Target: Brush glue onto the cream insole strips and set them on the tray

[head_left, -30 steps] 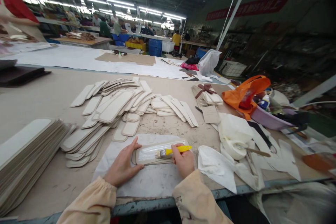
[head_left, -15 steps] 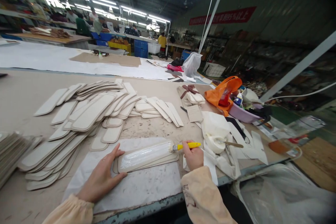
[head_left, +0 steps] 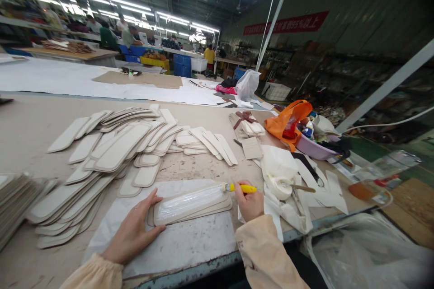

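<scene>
My right hand (head_left: 250,201) grips a yellow-handled paintbrush (head_left: 241,188). Its bristles rest on the right end of a long off-white panel with rounded corners (head_left: 190,204), which is streaked with a wet, shiny white coat. Beneath that panel lie a few similar panels, slightly fanned, on a white sheet of paper (head_left: 200,244). At the stack's left end is my left hand (head_left: 135,226), fingers and thumb spread, their tips touching or close to the panel edges. A white container with pale glue-like contents (head_left: 280,186) stands to the right, a flat stick (head_left: 301,188) across its rim.
Overlapping loose panels (head_left: 118,144) cover the table's left and middle, with a taller stack (head_left: 16,203) at far left. A tied bundle (head_left: 247,124), an orange bag (head_left: 288,119) and a lilac basin (head_left: 315,148) stand at right. The table's front edge (head_left: 190,275) runs close below.
The brush has shifted slightly in my right hand's grip, its handle tilting a little, with the bristles still at the panel's right end. My left hand stays at the stack. The view moved slightly.
</scene>
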`<action>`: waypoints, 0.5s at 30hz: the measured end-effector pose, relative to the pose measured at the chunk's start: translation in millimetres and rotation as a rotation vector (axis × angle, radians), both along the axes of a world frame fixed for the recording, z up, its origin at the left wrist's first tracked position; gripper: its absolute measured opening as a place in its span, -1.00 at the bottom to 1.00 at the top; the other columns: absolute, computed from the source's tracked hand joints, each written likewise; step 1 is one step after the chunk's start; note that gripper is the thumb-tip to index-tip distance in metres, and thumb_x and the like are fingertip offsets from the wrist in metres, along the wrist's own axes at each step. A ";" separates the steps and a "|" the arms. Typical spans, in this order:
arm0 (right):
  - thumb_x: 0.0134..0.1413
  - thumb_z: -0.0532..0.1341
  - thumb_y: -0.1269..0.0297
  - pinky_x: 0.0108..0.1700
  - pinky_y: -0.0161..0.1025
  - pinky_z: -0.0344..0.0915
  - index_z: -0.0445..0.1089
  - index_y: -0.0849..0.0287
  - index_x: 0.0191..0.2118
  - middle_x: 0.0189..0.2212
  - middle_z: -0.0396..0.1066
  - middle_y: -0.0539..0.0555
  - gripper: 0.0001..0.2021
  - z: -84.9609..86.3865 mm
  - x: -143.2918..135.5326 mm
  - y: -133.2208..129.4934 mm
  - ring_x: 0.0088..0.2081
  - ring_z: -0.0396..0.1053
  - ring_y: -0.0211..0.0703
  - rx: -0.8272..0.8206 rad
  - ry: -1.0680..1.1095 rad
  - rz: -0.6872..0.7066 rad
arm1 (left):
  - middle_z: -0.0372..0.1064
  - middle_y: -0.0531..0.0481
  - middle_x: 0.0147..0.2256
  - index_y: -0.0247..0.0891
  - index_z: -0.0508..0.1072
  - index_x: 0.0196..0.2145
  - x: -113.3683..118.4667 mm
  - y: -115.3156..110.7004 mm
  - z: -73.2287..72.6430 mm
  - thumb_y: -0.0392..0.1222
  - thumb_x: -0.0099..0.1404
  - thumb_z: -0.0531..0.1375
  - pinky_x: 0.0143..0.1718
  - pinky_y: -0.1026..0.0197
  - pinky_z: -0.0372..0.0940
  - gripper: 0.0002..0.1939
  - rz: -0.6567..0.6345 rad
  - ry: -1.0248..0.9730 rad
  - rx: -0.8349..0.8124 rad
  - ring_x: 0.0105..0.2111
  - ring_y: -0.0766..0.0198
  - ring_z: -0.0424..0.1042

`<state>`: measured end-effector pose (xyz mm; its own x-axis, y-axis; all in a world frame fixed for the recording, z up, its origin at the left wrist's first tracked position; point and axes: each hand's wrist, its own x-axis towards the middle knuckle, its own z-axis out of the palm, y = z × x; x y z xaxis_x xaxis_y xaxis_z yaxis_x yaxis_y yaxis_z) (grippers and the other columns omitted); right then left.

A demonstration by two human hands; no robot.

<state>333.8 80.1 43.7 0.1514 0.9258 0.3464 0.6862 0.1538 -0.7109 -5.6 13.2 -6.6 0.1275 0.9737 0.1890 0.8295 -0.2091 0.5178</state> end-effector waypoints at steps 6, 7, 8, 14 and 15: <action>0.11 0.13 -0.01 -0.52 -0.34 0.14 0.38 0.18 -0.43 -0.67 0.26 -0.05 -0.67 -2.5 -8.6 -4.0 -0.59 0.24 -0.24 -0.081 0.321 0.139 | 0.30 -0.13 0.09 -0.14 -0.13 0.29 -2.5 -1.0 -1.8 -0.05 0.13 0.24 0.13 -0.07 0.21 -0.12 -0.001 0.010 0.052 0.11 -0.01 0.27; 0.08 0.16 -0.02 -0.55 -0.35 0.13 0.38 0.18 -0.41 -0.68 0.24 -0.07 -0.67 1.7 -7.7 -1.0 -0.62 0.21 -0.27 -0.096 0.451 0.138 | 0.31 -0.13 0.09 -0.14 -0.09 0.28 -2.8 -0.9 -1.8 -0.05 0.12 0.24 0.12 -0.06 0.23 -0.14 0.003 0.011 0.062 0.11 -0.01 0.27; 0.05 0.20 -0.03 -0.59 -0.36 0.13 0.37 0.19 -0.38 -0.69 0.23 -0.08 -0.67 7.3 -5.4 3.5 -0.64 0.19 -0.29 -0.100 0.589 0.130 | 0.31 -0.12 0.09 -0.14 -0.05 0.27 -3.1 -0.6 -1.7 -0.05 0.12 0.24 0.11 -0.05 0.24 -0.16 0.007 0.012 0.073 0.11 -0.01 0.28; -0.11 0.32 -0.09 -0.57 -0.43 0.24 0.33 0.18 -0.17 -0.53 0.43 -0.01 -0.52 46.5 36.2 39.7 -0.59 0.32 -0.33 -0.011 1.134 0.104 | 0.23 -0.15 0.16 -0.16 0.12 0.21 -10.6 0.3 -9.0 -0.02 0.11 0.24 0.12 -0.07 0.22 -0.26 -0.008 0.043 0.098 0.13 -0.03 0.26; -0.11 0.32 -0.10 -0.54 -0.42 0.27 0.32 0.17 -0.17 -0.49 0.46 0.02 -0.51 48.7 44.5 43.4 -0.57 0.35 -0.32 0.004 1.157 0.113 | 0.22 -0.14 0.17 -0.16 0.14 0.21 -14.0 0.8 -11.4 0.00 0.12 0.23 0.12 -0.08 0.22 -0.28 -0.009 0.045 0.092 0.13 -0.03 0.26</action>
<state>378.3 123.5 92.5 0.2960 0.9534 0.0579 -0.3907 0.1762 -0.9035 -19.6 14.0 -18.0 0.1460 0.9513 0.2715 0.8494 -0.2613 0.4585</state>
